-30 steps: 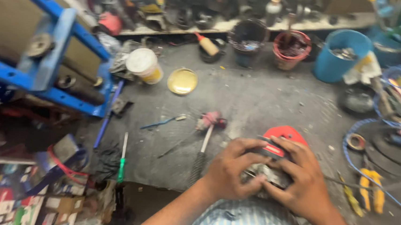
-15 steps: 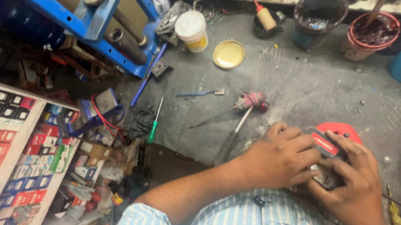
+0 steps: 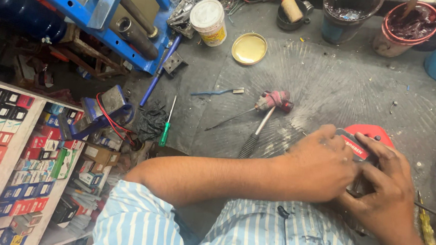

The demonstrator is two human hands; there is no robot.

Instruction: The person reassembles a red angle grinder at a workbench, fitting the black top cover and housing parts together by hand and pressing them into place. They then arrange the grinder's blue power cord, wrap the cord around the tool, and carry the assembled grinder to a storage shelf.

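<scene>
Low on the right of the frame, both hands close around a red and grey device [image 3: 364, 144] that rests on the dark grey workbench [image 3: 333, 84]. From the left, the left hand [image 3: 319, 168] curls over the device, fingers bent and pressed on its top edge. Just beside it, the right hand [image 3: 379, 192] grips the nearer end from the right, fingers wrapped tight, so most of the device is hidden and only its red upper part shows.

Left of the hands, near the frame's middle, lies a hammer [image 3: 264, 118] with its head wrapped in pink cloth; a green-handled screwdriver [image 3: 166, 124] lies further left. Toward the upper middle sit a round brass-coloured lid [image 3: 249, 48] and a white plastic jar [image 3: 208, 20]. A blue metal frame [image 3: 82, 13] fills the upper left, and shelves of small coloured boxes [image 3: 7, 143] run down the left edge. Yellow-handled pliers [image 3: 428, 224] lie at the right edge.
</scene>
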